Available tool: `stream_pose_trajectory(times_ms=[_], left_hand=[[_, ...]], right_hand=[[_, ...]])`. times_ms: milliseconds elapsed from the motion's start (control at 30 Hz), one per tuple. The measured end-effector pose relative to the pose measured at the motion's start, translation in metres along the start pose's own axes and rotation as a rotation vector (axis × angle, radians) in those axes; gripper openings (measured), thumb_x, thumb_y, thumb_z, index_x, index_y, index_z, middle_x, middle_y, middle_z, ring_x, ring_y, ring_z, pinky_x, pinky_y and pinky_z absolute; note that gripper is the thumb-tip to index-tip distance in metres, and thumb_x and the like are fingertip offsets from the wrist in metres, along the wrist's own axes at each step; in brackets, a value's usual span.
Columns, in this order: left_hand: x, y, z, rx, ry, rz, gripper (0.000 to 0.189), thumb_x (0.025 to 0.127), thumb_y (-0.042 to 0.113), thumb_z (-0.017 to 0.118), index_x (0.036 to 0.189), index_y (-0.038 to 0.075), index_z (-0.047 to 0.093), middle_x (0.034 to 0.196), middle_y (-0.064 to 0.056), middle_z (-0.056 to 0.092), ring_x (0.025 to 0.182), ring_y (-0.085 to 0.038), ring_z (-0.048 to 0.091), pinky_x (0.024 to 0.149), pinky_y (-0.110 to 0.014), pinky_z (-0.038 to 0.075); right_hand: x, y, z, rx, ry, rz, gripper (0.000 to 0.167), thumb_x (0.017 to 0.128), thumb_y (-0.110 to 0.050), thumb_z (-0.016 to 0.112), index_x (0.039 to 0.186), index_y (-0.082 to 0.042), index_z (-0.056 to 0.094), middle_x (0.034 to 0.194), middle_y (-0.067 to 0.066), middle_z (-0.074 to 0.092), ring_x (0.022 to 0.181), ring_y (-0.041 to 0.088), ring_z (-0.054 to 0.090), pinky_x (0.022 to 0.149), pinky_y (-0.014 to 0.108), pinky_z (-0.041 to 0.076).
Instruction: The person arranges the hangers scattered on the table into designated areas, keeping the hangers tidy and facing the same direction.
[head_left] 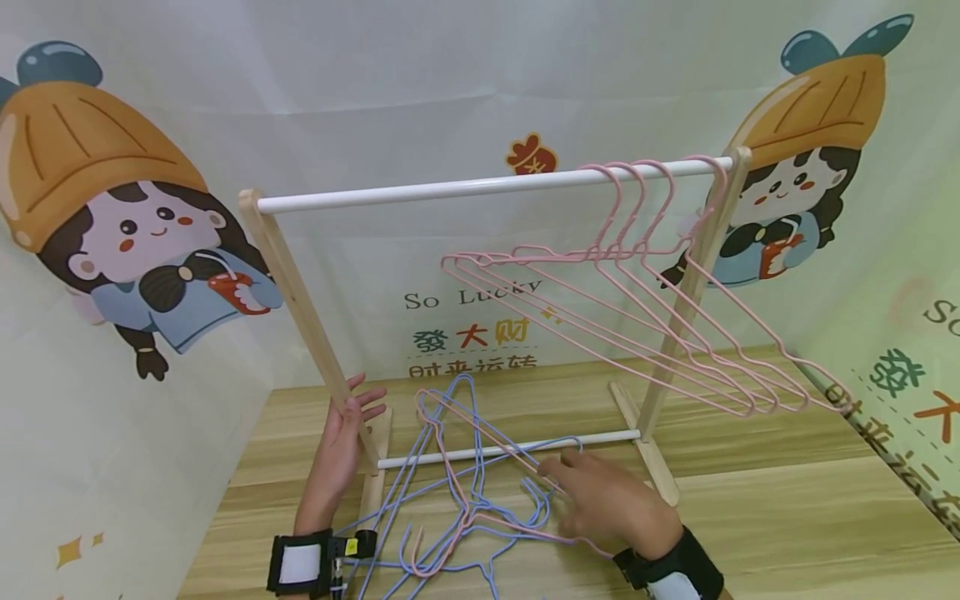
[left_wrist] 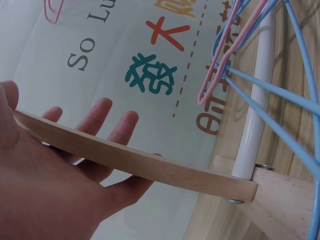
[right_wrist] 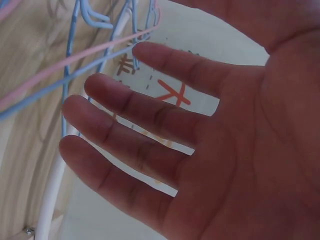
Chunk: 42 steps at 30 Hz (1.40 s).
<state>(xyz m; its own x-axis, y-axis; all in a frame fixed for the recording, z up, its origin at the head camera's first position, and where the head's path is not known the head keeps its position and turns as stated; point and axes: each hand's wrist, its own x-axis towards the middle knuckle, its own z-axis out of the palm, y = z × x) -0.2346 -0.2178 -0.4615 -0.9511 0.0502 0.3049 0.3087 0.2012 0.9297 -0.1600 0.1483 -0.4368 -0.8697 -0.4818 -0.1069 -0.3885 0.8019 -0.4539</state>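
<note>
My left hand (head_left: 345, 437) is at the left wooden post (head_left: 300, 308) of a hanger rack. The post crosses the palm (left_wrist: 45, 185), with spread, fairly straight fingers (left_wrist: 95, 117) reaching past it. My right hand (head_left: 600, 500) is over the right side of a loose pile of hangers; its palm and straight, spread fingers (right_wrist: 145, 110) hold nothing. Close by its fingertips run a pink hanger (head_left: 517, 450) and a blue hanger (right_wrist: 45, 92). Several more blue hangers (head_left: 397, 492) lie tangled in the pile, some leaning on the rack's lower white bar (head_left: 607, 437).
Several pink hangers (head_left: 645, 292) hang at the right end of the rack's white top rail (head_left: 427, 192), near the right post (head_left: 693, 283). The rack stands on a wood-grain tabletop (head_left: 757, 467), before a printed cloth backdrop (head_left: 390, 108).
</note>
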Motion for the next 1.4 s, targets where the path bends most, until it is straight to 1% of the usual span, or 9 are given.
stream_pose_trajectory(times_ms=[133,400,667,867,1033,1100,1200,1300,1400], left_hand=[[0.000,0.000,0.000,-0.001,-0.002,-0.001,0.049,0.123,0.022,0.022,0.166,-0.001,0.028,0.151,-0.035,0.056,0.132,-0.034,0.062,0.117,-0.066,0.032],[0.001,-0.001,-0.002,-0.015,-0.013,0.013,0.051,0.123,0.024,0.020,0.167,-0.001,0.027,0.152,-0.037,0.053,0.120,-0.002,0.062,0.115,-0.068,0.032],[0.000,0.002,-0.001,-0.011,-0.011,0.001,0.051,0.123,0.025,0.022,0.166,-0.002,0.028,0.152,-0.037,0.053,0.123,-0.006,0.063,0.116,-0.059,0.034],[0.000,0.001,-0.001,-0.015,-0.009,0.006,0.052,0.123,0.028,0.022,0.166,-0.002,0.028,0.152,-0.038,0.053,0.126,-0.014,0.064,0.117,-0.064,0.032],[-0.001,0.001,-0.001,-0.007,-0.006,0.006,0.052,0.123,0.027,0.022,0.165,-0.003,0.028,0.151,-0.037,0.054,0.121,-0.005,0.063,0.117,-0.063,0.033],[-0.001,0.001,0.000,0.002,-0.002,-0.003,0.052,0.123,0.027,0.022,0.165,-0.004,0.028,0.151,-0.036,0.055,0.122,-0.009,0.063,0.118,-0.060,0.034],[-0.001,0.002,0.000,0.007,0.000,-0.007,0.052,0.123,0.026,0.021,0.165,-0.004,0.028,0.151,-0.036,0.055,0.130,-0.028,0.064,0.117,-0.059,0.035],[-0.001,0.001,0.000,0.001,-0.007,0.002,0.052,0.123,0.026,0.021,0.165,-0.004,0.027,0.151,-0.037,0.054,0.136,-0.050,0.057,0.117,-0.063,0.033],[0.000,0.001,0.000,-0.013,-0.010,0.010,0.052,0.123,0.025,0.021,0.165,-0.005,0.027,0.151,-0.038,0.053,0.137,-0.058,0.053,0.118,-0.068,0.030]], right_hand=[[0.001,-0.003,0.004,-0.025,-0.005,0.009,0.078,0.079,-0.016,0.098,0.148,-0.007,0.063,0.129,0.013,0.067,0.111,0.037,0.068,0.096,0.058,0.056],[0.006,-0.010,0.017,-0.138,0.053,0.010,0.064,0.076,-0.011,0.099,0.128,0.001,0.065,0.108,0.012,0.065,0.097,0.033,0.067,0.087,0.051,0.058],[0.006,-0.013,0.032,-0.229,0.090,0.094,0.058,0.069,-0.002,0.099,0.113,0.003,0.062,0.104,0.015,0.063,0.093,0.039,0.069,0.084,0.053,0.061],[0.006,-0.013,0.040,-0.269,0.148,0.062,0.051,0.073,0.006,0.094,0.109,0.000,0.059,0.095,0.011,0.058,0.076,0.033,0.064,0.070,0.047,0.059],[0.006,-0.010,0.041,-0.290,0.156,0.035,0.047,0.072,0.006,0.093,0.106,0.001,0.059,0.091,0.010,0.055,0.072,0.029,0.063,0.066,0.044,0.058],[0.007,-0.010,0.040,-0.297,0.145,0.040,0.050,0.071,0.003,0.095,0.107,0.001,0.060,0.092,0.010,0.056,0.074,0.030,0.064,0.068,0.045,0.060],[0.007,-0.009,0.038,-0.294,0.124,0.058,0.052,0.071,0.000,0.095,0.109,0.001,0.060,0.095,0.011,0.059,0.080,0.033,0.067,0.072,0.048,0.061],[0.007,-0.009,0.034,-0.290,0.114,0.078,0.050,0.073,-0.003,0.093,0.110,-0.001,0.059,0.098,0.012,0.062,0.087,0.037,0.069,0.076,0.052,0.061],[0.007,-0.008,0.030,-0.300,0.114,0.084,0.048,0.074,-0.007,0.092,0.109,-0.004,0.059,0.099,0.011,0.066,0.090,0.038,0.070,0.079,0.054,0.060]])
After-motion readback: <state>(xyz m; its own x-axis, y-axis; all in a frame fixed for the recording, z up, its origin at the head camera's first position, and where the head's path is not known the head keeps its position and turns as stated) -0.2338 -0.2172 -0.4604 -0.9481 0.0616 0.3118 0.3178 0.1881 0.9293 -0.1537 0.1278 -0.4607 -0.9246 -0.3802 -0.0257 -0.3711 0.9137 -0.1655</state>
